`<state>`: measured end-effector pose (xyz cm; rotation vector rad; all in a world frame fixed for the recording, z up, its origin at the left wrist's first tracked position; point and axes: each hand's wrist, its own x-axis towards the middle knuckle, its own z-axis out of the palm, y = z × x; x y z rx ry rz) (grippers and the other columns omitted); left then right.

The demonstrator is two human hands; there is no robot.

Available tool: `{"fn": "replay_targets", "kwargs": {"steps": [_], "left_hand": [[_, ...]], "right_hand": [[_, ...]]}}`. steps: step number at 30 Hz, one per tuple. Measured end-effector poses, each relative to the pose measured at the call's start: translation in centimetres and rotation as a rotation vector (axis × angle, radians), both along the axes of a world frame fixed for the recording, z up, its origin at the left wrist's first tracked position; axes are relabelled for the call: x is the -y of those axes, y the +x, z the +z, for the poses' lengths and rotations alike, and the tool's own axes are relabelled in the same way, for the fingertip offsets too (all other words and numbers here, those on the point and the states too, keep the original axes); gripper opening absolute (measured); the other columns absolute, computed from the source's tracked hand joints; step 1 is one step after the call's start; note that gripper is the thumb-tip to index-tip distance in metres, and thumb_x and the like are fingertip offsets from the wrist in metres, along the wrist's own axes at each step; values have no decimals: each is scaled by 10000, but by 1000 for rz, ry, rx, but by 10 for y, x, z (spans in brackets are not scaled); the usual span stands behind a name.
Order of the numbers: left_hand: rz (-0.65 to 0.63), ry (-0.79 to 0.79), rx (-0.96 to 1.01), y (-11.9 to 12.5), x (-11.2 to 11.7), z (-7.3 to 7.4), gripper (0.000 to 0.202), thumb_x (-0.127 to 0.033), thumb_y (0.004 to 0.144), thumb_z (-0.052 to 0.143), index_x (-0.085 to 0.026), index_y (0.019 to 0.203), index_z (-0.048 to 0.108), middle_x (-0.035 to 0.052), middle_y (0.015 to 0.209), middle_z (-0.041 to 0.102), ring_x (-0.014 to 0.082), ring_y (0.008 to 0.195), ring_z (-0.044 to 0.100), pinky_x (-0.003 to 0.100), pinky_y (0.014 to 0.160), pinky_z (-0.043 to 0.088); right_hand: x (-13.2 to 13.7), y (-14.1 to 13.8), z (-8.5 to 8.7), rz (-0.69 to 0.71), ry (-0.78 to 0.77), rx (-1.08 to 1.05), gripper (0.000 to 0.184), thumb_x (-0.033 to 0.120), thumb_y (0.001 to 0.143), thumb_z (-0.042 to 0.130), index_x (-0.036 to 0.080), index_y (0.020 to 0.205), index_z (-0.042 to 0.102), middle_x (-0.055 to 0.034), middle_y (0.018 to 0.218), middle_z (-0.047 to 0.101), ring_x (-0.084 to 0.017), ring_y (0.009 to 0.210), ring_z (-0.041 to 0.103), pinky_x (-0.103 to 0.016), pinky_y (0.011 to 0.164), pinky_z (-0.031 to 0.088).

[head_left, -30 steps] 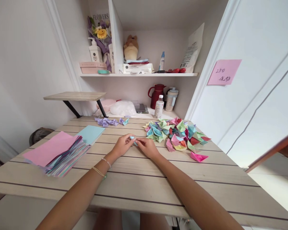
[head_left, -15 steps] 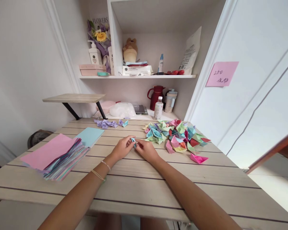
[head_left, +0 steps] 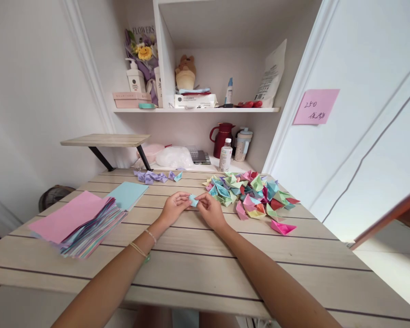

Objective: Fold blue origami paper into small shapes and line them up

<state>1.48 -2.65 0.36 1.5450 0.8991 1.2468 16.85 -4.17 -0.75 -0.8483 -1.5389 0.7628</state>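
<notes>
A small folded piece of light blue paper [head_left: 193,200] is held between my two hands, just above the middle of the table. My left hand [head_left: 175,207] pinches its left side with thumb and fingers. On the other side, my right hand [head_left: 210,210] grips the right edge between thumb and forefinger. The fingertips hide part of the folds. To the right lies a heap of folded paper boats [head_left: 249,189] in many colours, with a bright pink boat [head_left: 283,227] apart at its front. Several purple folded pieces [head_left: 151,176] lie beyond my left hand.
A stack of coloured paper [head_left: 71,217] lies on the left, beside light blue sheets [head_left: 129,195]. A small raised shelf [head_left: 105,140] stands at the back left. A bottle [head_left: 225,156], a red jug [head_left: 222,139] and a tumbler [head_left: 243,145] stand behind the heap.
My hands have drawn slightly apart, and the blue paper between them now shows a broader, flatter face. The boats and the paper stack have stayed in place.
</notes>
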Motion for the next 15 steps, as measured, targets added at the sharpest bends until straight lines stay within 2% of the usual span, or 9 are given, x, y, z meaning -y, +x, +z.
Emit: {"fn": "replay_targets", "kwargs": {"steps": [3, 8, 12, 15], "left_hand": [[18, 83, -72, -4, -2, 1, 348, -341, 638, 668, -124, 904, 615, 82, 814, 646, 169, 735, 603, 322, 710, 491], [32, 313, -333, -8, 3, 7, 249, -327, 716, 599, -175, 906, 654, 69, 850, 664, 172, 739, 587, 313, 718, 466], [45, 447, -501, -9, 7, 14, 177, -301, 757, 553, -207, 846, 673, 52, 785, 658, 172, 733, 573, 300, 707, 448], [61, 498, -556, -9, 8, 18, 173, -283, 783, 517, -210, 790, 674, 52, 775, 650, 175, 769, 572, 303, 729, 442]], "right_hand": [[2, -1, 1, 8, 2, 42, 115, 230, 724, 510, 180, 813, 562, -49, 805, 650, -174, 766, 619, -291, 669, 493], [-1, 6, 3, -108, 68, 153, 229, 303, 730, 576, 196, 930, 600, -61, 915, 645, -172, 777, 607, -285, 654, 489], [-2, 14, 5, -200, 186, 394, 116, 293, 745, 587, 229, 805, 663, -39, 840, 663, -180, 783, 593, -295, 699, 458], [1, 16, 10, -243, 273, 582, 104, 266, 761, 573, 234, 748, 671, -38, 818, 664, -189, 803, 582, -293, 709, 430]]}}
